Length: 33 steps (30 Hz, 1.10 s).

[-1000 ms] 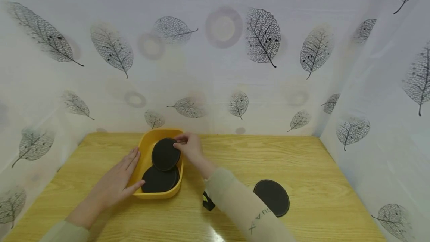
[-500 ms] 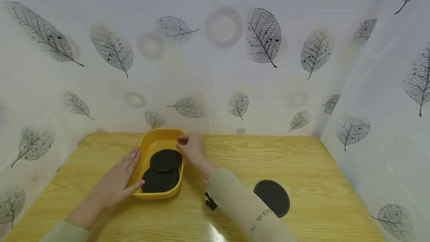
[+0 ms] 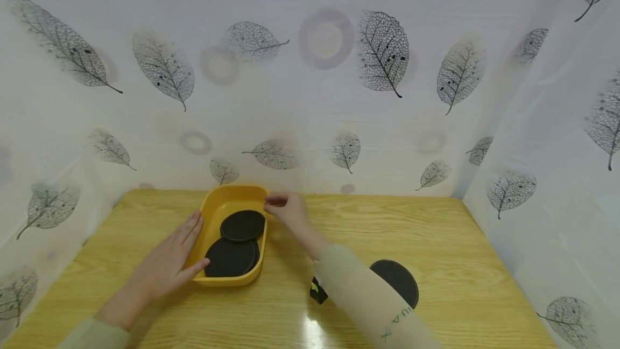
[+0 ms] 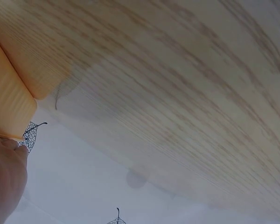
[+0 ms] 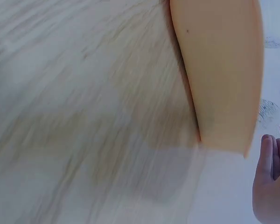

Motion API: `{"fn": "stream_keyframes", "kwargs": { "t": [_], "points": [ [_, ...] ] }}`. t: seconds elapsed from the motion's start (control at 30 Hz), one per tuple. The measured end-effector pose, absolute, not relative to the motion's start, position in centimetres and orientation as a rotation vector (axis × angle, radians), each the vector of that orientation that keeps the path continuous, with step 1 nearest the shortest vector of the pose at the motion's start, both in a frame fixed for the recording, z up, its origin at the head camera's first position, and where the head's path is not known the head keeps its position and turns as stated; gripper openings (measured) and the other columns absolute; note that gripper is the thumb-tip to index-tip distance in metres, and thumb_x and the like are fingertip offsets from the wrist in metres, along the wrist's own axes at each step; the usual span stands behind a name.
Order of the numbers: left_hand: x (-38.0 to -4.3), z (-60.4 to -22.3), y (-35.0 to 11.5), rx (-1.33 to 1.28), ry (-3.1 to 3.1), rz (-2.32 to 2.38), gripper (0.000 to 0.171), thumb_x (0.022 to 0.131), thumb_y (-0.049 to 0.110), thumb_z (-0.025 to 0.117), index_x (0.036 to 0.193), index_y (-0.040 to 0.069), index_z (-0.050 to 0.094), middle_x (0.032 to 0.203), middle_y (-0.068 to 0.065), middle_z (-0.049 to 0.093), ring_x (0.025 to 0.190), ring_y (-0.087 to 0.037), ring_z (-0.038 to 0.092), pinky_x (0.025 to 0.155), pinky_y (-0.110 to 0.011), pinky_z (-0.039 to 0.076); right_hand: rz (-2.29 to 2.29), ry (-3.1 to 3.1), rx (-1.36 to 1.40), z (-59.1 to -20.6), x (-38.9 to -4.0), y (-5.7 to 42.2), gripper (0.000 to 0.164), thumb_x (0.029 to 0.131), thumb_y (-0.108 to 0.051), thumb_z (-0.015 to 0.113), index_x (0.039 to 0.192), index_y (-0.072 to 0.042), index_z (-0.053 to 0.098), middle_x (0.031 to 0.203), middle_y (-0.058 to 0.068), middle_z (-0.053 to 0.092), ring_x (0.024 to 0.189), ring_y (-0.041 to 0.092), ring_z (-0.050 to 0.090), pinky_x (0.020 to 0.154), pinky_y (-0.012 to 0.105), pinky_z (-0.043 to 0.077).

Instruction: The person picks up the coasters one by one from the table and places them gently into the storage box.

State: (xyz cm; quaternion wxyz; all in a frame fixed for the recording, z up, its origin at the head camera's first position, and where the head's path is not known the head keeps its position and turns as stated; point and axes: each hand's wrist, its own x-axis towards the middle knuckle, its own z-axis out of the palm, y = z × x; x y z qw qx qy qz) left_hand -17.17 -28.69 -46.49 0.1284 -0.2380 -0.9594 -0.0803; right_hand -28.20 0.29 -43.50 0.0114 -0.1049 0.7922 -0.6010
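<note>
A yellow plastic tray (image 3: 232,281) stands at the left of the table. In its front part lies a black round coaster (image 3: 227,258), with the edge of another showing beneath it. A further black coaster (image 3: 242,225) lies behind, next to the right wall. My left hand (image 3: 164,263) rests along the tray's left side, fingers straight, thumb over the rim near the front. At the back right rim is my right hand (image 3: 290,211), fingers loosely bent, nothing visible between them. The right wrist view shows this hand (image 5: 273,186) just past the tray's outer wall (image 5: 219,74).
One more black coaster (image 3: 397,281) lies on the wooden table (image 3: 460,263) at right, partly hidden by the right sleeve (image 3: 363,295). A black item with a yellow mark (image 3: 318,291) shows beside that sleeve. Leaf-printed sheeting (image 3: 315,96) encloses the back and sides.
The right hand has let go of the back coaster, which has dropped flat in the tray. That hand has then drawn a little to the right. The left hand has stayed put.
</note>
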Motion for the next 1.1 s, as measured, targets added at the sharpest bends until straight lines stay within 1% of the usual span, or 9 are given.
{"fn": "stream_keyframes", "kwargs": {
  "t": [0.2, 0.4, 0.53, 0.67, 0.77, 0.9, 1.1],
  "points": [
    [-17.2, -46.5, -28.7, -0.703, -2.771, -0.245, 0.09, 0.101, 0.047, 0.066, 0.162, -0.01, 0.032, 0.171, -0.03, 0.03, 0.158, -0.044, 0.034, 0.122, -0.007, -0.014, -1.922, 2.409, -0.262, -42.8, -27.7, 3.8, 0.024, 0.094, -0.002, 0.078, 0.116, 0.007, 0.078, 0.114, 0.023, 0.08, 0.106, 0.036, 0.078, 0.095, 0.035, 0.065],
    [-17.3, -46.4, -28.7, -0.706, -2.774, -0.232, 0.09, 0.101, 0.047, 0.066, 0.161, -0.011, 0.033, 0.17, -0.03, 0.031, 0.157, -0.045, 0.036, 0.122, -0.006, -0.014, -1.889, 2.423, -0.18, -42.0, -26.9, 8.2, 0.026, 0.095, -0.006, 0.078, 0.119, 0.003, 0.077, 0.117, 0.018, 0.08, 0.106, 0.026, 0.077, 0.1, 0.037, 0.062],
    [-17.3, -46.5, -28.7, -0.712, -2.771, -0.225, 0.09, 0.101, 0.048, 0.065, 0.161, -0.011, 0.033, 0.17, -0.03, 0.031, 0.157, -0.045, 0.036, 0.122, -0.007, -0.015, -1.829, 2.461, -0.174, -41.6, -26.3, 11.5, 0.028, 0.096, -0.009, 0.078, 0.122, 0.001, 0.076, 0.12, 0.016, 0.08, 0.104, 0.019, 0.076, 0.099, 0.035, 0.062],
    [-17.3, -46.6, -28.7, -0.714, -2.766, -0.22, 0.089, 0.102, 0.048, 0.065, 0.161, -0.011, 0.033, 0.17, -0.03, 0.031, 0.156, -0.045, 0.037, 0.123, -0.008, -0.013, -1.766, 2.51, -0.167, -41.6, -25.6, 14.9, 0.029, 0.097, -0.011, 0.078, 0.123, 0.0, 0.077, 0.12, 0.015, 0.08, 0.098, 0.009, 0.075, 0.094, 0.03, 0.062],
    [-17.3, -46.6, -28.6, -0.71, -2.763, -0.225, 0.089, 0.101, 0.047, 0.066, 0.16, -0.011, 0.034, 0.169, -0.031, 0.032, 0.157, -0.044, 0.036, 0.123, -0.007, -0.013, -1.722, 2.542, -0.165, -41.6, -25.1, 17.3, 0.027, 0.098, -0.013, 0.077, 0.123, -0.002, 0.077, 0.121, 0.015, 0.08, 0.095, 0.003, 0.073, 0.089, 0.024, 0.061],
    [-17.3, -46.5, -28.6, -0.715, -2.757, -0.226, 0.088, 0.102, 0.047, 0.066, 0.16, -0.012, 0.035, 0.169, -0.032, 0.033, 0.157, -0.044, 0.037, 0.122, -0.006, -0.014, -1.657, 2.592, -0.16, -41.7, -24.1, 20.4, 0.028, 0.099, -0.014, 0.076, 0.124, -0.002, 0.076, 0.122, 0.016, 0.079, 0.095, 0.001, 0.071, 0.086, 0.018, 0.059],
    [-17.3, -46.4, -28.5, -0.723, -2.766, -0.227, 0.089, 0.101, 0.046, 0.066, 0.16, -0.012, 0.034, 0.168, -0.033, 0.033, 0.156, -0.045, 0.037, 0.123, -0.007, -0.013, -1.588, 2.66, -0.127, -42.6, -22.5, 24.3, 0.032, 0.099, -0.016, 0.077, 0.125, 0.001, 0.074, 0.121, 0.017, 0.079, 0.092, -0.004, 0.07, 0.084, 0.017, 0.058]
  ]
}}
